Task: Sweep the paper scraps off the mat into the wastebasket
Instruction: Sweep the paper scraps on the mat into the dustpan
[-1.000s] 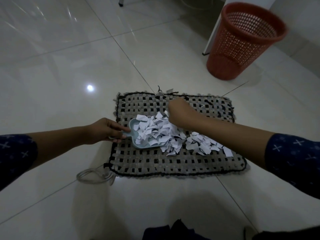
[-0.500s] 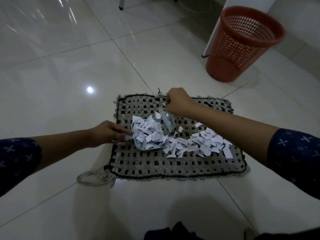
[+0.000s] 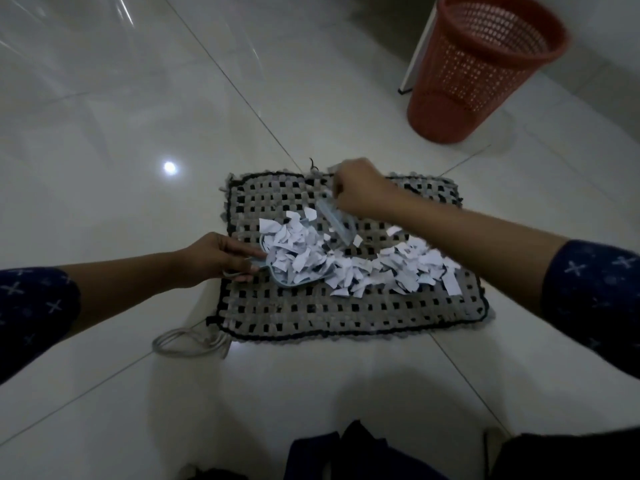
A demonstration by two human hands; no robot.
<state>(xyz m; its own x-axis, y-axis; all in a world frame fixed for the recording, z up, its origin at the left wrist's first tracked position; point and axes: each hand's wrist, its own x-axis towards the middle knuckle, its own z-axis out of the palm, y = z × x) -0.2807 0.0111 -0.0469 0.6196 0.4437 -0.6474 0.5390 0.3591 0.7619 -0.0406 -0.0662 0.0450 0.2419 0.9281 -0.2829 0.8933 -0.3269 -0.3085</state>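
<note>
A woven grey-and-black mat (image 3: 311, 313) lies on the tiled floor. White paper scraps (image 3: 398, 268) are heaped across its middle and right side. My left hand (image 3: 221, 258) grips the handle of a small light-blue dustpan (image 3: 277, 282) at the mat's left edge, and the pan is piled with scraps. My right hand (image 3: 360, 188) holds a small light-blue brush (image 3: 336, 220) above the mat's far middle, its head tilted down towards the pan. The red mesh wastebasket (image 3: 474, 67) stands on the floor beyond the mat at the far right.
A coiled grey cable (image 3: 187, 342) lies on the floor at the mat's near left corner. A white furniture leg (image 3: 415, 53) stands just left of the wastebasket. Dark clothing (image 3: 346, 452) shows at the bottom edge.
My right hand has lifted away from the pile and moved towards the mat's far edge, baring the brush. More scraps lie in the dustpan, which stays in place.
</note>
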